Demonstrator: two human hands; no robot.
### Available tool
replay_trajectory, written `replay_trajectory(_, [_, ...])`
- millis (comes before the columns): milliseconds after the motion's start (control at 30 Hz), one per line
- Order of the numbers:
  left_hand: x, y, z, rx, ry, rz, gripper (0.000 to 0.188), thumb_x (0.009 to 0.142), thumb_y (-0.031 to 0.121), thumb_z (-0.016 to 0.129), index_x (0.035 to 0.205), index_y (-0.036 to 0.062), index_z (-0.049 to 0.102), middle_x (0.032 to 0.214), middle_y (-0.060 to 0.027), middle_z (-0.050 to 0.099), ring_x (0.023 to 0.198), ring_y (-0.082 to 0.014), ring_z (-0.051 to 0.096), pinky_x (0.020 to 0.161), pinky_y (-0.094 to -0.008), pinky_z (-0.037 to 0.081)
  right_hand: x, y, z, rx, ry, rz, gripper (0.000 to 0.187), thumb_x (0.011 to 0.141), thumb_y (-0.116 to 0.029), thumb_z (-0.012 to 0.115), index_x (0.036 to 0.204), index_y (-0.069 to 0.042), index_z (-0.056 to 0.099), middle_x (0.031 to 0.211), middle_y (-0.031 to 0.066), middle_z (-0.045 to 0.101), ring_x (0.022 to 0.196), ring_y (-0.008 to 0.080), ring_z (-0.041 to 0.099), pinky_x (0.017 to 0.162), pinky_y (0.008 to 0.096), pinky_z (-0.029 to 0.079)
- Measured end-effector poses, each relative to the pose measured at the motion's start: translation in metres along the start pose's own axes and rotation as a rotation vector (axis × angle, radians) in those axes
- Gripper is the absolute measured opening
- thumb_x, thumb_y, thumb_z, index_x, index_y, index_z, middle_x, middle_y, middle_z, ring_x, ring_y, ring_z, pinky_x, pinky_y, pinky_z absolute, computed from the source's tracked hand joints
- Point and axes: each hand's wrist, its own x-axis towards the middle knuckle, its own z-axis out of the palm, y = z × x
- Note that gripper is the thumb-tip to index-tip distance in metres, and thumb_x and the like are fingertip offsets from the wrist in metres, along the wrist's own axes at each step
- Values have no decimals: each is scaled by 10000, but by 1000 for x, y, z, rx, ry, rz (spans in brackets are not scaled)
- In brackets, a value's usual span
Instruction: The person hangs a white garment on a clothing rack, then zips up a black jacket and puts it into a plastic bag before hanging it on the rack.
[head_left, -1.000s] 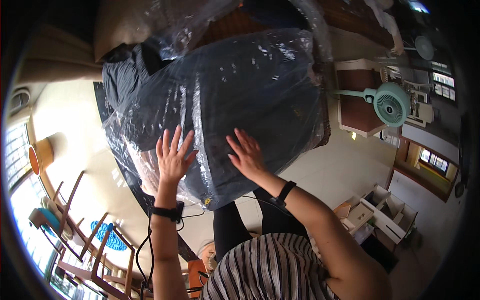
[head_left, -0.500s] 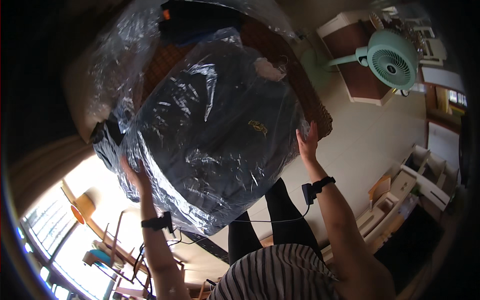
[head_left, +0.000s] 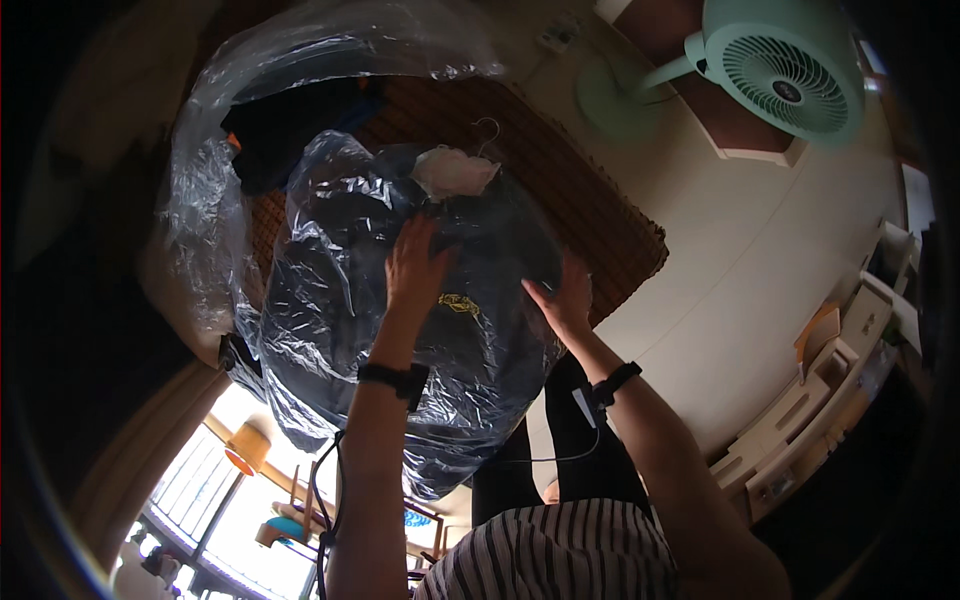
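A dark garment in a clear plastic cover lies across a brown woven mat. A small gold-yellow mark shows on the garment's front. At its top are a pale cloth-like piece and a thin hanger hook. My left hand rests on the plastic below the pale piece, its fingers extended. My right hand is at the cover's right edge, thumb apart from the fingers. Part of its fingertips is hard to make out against the mat.
Loose clear plastic bunches at the left, beside dark folded fabric. A green fan stands at the far right on the pale floor. Cables trail from black straps on both wrists. A curtain hangs near the bright window.
My left hand has moved from the cover's left edge onto its upper middle. My right hand has shifted slightly left. In view, the covered garment sits farther left and the fan appears larger.
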Motion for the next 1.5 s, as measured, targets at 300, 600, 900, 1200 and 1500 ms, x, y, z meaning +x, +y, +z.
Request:
replay_trajectory(300, [-155, -108, -40, -20, -13, -220, 473, 827, 174, 576, 1258, 43, 431, 1295, -167, 421, 1203, -331, 385, 996, -414, 310, 107, -29, 19, 382, -191, 40, 721, 725, -540, 624, 1137, 37, 489, 1061, 242, 541, 1011, 386, 518, 849, 412, 437])
replay_trajectory(600, [-359, -173, -20, -188, 18, -623, 530, 808, 103, 577, 1290, 30, 369, 1348, -181, 351, 1245, -346, 328, 1020, -407, 287, 94, -80, 26, 104, -131, 131, 685, 641, -567, 680, 981, -6, 486, 862, 226, 617, 821, 398, 595, 676, 453, 478])
replay_trajectory(900, [-493, -180, 38, -414, 168, -833, 616, 792, 70, 610, 1327, 36, 306, 1350, -184, 341, 1258, -310, 324, 1023, -385, 288, 0, -152, -32, 472, 91, -158, 442, 656, -259, 783, 950, -11, 567, 838, 117, 652, 748, 196, 632, 670, 300, 482])
replay_trajectory(1200, [-629, -196, -25, -628, 727, -658, 619, 799, -67, 564, 1341, 70, 299, 1375, -101, 309, 1205, -273, 367, 970, -375, 352, -193, -250, -111, 672, 28, -484, 316, 709, -66, 731, 960, -1, 550, 841, 55, 643, 747, 113, 595, 681, 247, 464])
replay_trajectory(1500, [-799, -174, -141, -953, 1825, -759, 457, 892, 302, 493, 1273, 81, 372, 1264, -110, 456, 1098, -252, 502, 915, -391, 385, -341, -379, -232, 865, -219, -670, 334, 691, -124, 753, 957, 5, 598, 886, 38, 636, 766, 106, 577, 710, 239, 449])
